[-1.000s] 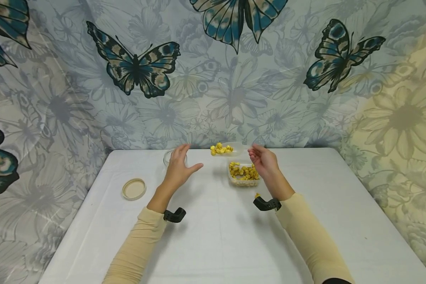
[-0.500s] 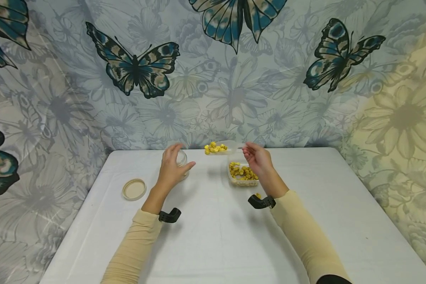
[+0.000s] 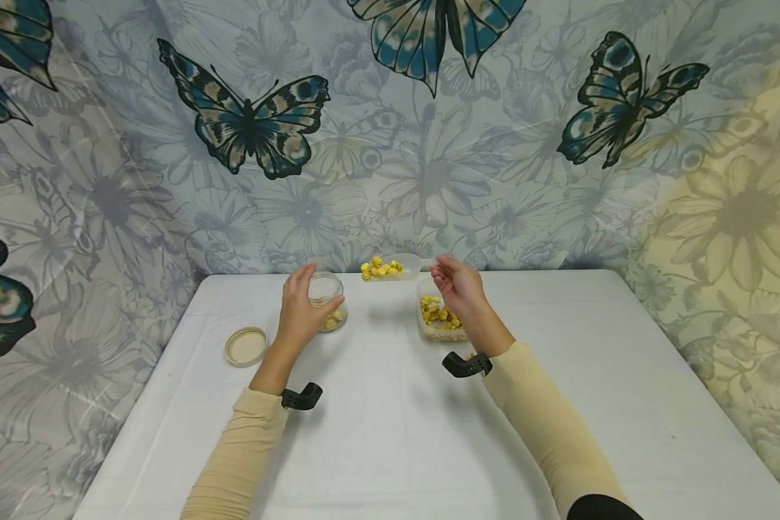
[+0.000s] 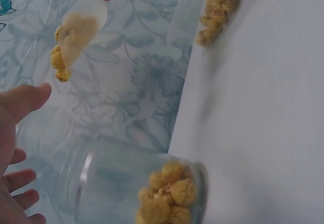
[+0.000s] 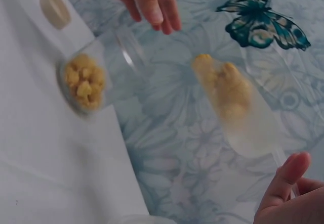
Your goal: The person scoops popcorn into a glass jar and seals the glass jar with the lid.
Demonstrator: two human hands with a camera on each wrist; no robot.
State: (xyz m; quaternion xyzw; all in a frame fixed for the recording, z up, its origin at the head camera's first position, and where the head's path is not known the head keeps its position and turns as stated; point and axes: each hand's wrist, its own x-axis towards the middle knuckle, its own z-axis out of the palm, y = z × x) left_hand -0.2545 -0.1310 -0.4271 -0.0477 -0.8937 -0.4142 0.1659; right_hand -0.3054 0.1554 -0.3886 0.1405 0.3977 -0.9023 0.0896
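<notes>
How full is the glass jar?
Partly full: the glass jar holds popcorn at its bottom, with clear glass above the pieces.

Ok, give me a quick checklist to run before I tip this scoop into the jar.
1. Jar upright and uncovered: ok.
2. Lid away from the jar: ok, on the table.
3. Scoop held by right hand: ok.
4. Popcorn on the scoop: ok.
5. Scoop over the jar's mouth: not ok, off to its right.
6. Left hand gripping the jar: not ok, fingers open.
</notes>
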